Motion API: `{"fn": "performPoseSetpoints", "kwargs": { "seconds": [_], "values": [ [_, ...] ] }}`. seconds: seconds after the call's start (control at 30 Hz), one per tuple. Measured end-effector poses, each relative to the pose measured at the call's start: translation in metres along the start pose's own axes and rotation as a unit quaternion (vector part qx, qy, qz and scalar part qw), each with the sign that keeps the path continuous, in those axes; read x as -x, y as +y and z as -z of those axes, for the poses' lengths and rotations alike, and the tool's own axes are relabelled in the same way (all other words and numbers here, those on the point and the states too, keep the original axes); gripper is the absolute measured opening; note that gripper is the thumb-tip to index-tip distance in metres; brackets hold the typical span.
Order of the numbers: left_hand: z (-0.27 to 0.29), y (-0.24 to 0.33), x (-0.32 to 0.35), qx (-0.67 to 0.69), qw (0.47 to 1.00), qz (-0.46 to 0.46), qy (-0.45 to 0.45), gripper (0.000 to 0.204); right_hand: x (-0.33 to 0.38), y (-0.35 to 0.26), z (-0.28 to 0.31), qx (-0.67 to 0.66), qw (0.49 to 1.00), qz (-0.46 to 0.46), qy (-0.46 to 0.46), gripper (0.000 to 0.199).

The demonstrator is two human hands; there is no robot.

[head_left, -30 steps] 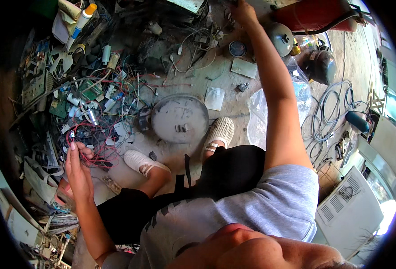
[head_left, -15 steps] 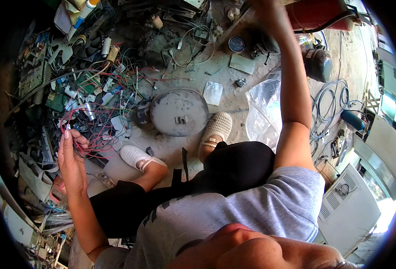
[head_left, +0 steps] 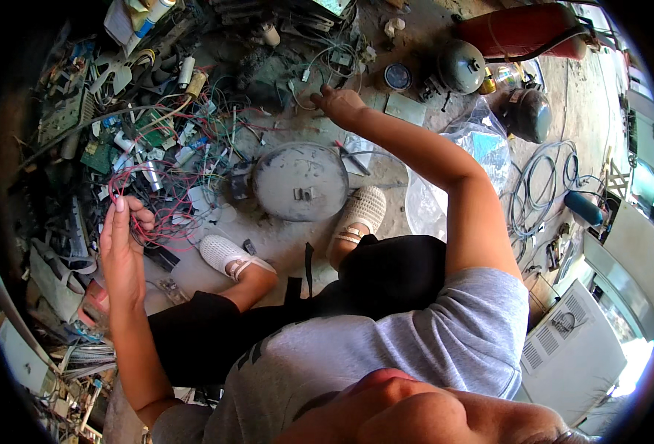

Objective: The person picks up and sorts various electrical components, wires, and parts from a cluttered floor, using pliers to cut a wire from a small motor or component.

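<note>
My left hand [head_left: 126, 244] is raised at the left, its thumb and fingertips closed on thin red wires [head_left: 123, 177]. These wires loop down into a tangled heap of wires and circuit boards [head_left: 160, 140]. My right hand [head_left: 342, 107] reaches forward over the floor, fingers slightly parted and pointing left beside a pale cable with a small white connector [head_left: 306, 75]; I see nothing in it. Below that hand a slim dark tool with a reddish end [head_left: 353, 159] shows over a clear flat packet [head_left: 364, 148]. Between my feet and the heap sits a dusty oval metal piece [head_left: 301, 181].
A red cylinder [head_left: 523, 33] and two dark rounded metal canisters [head_left: 527, 115] stand at the far right. Clear plastic sheeting [head_left: 427, 211] lies under my right arm. Coiled grey cable [head_left: 538, 189] is farther right. My white shoes [head_left: 364, 207] flank the oval piece.
My right hand has come down from the far top edge toward the middle left. The slim dark tool now shows over the packet. My left hand keeps its hold on the red wires.
</note>
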State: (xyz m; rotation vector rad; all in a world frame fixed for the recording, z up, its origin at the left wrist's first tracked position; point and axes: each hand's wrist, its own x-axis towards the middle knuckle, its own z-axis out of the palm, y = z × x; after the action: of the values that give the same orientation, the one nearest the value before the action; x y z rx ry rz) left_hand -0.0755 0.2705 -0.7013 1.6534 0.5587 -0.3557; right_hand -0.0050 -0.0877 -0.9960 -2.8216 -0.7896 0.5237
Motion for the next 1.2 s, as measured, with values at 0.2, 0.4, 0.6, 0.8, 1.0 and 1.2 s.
{"fn": "performPoseSetpoints", "kwargs": {
  "seconds": [0.2,0.4,0.6,0.8,1.0,1.2],
  "values": [
    [-0.001,-0.005,-0.004,-0.014,1.0,-0.005,-0.019,0.026,-0.002,-0.011,0.062,-0.024,0.99,0.048,0.13,0.02],
    [-0.009,-0.009,-0.008,-0.077,0.996,-0.041,-0.035,0.026,0.03,-0.107,0.177,-0.288,0.899,0.124,0.306,0.013],
    [-0.033,-0.003,0.0,-0.276,0.944,-0.148,-0.108,0.027,0.048,-0.163,0.19,-0.664,0.72,0.174,0.101,0.02],
    [-0.019,-0.017,0.002,-0.245,0.95,-0.041,-0.191,0.033,0.036,-0.157,0.158,-0.814,0.568,0.118,-0.033,0.023],
    [-0.02,-0.008,0.008,-0.336,0.928,-0.009,-0.158,0.028,0.031,-0.104,0.129,-0.753,0.655,-0.008,-0.061,0.026],
    [-0.011,-0.006,0.009,-0.28,0.955,-0.029,-0.089,0.025,0.024,0.028,0.106,-0.409,0.899,-0.099,0.12,0.025]
  ]
}}
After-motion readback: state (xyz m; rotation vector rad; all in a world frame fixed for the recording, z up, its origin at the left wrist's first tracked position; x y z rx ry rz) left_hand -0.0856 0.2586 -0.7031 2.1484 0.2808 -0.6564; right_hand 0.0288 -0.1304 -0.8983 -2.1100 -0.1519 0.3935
